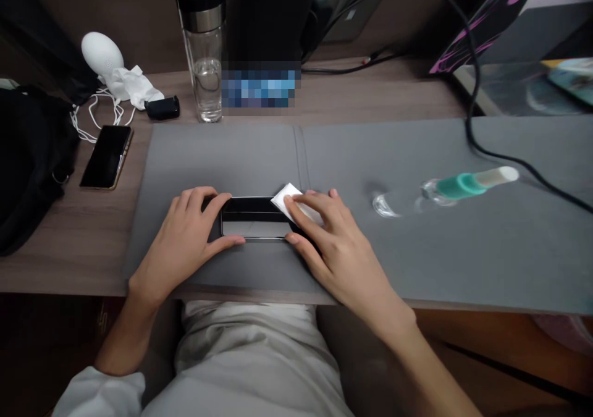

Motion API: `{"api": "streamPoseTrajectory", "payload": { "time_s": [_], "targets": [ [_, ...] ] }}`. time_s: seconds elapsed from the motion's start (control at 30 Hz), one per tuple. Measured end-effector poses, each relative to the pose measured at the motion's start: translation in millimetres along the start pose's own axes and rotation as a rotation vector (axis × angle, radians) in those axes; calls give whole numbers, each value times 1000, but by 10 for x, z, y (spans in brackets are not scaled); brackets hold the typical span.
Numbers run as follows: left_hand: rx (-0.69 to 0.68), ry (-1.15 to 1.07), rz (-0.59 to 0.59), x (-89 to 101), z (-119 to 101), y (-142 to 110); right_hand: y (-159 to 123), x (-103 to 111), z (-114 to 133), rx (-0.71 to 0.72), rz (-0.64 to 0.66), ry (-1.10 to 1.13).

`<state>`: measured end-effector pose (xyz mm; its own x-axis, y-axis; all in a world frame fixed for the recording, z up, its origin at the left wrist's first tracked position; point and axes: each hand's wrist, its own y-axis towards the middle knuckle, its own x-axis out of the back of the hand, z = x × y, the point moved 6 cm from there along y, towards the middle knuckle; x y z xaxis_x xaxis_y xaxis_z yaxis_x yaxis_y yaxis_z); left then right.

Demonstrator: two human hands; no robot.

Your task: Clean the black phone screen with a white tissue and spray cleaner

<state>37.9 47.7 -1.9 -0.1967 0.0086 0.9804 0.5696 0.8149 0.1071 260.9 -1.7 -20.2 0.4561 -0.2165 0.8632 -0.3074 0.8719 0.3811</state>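
White wipe [296, 202] pinned under right hand [345, 250] fingers against phone [250, 227]; left hand [183, 241] fingers clasp its edge; remaining glass uncovered.

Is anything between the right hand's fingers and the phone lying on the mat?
Yes: a folded white wipe lies between the right hand and the smartphone, pressed under the fingers. The left hand holds the smartphone's other end with nothing visible between them.
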Motion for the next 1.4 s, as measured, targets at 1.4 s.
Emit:
{"api": "streamPoseTrajectory", "payload": {
  "time_s": [1.4],
  "targets": [
    [-6, -25, -3, 7, -3, 4, -43, -37, 365, 137, 107, -67]
  ]
}}
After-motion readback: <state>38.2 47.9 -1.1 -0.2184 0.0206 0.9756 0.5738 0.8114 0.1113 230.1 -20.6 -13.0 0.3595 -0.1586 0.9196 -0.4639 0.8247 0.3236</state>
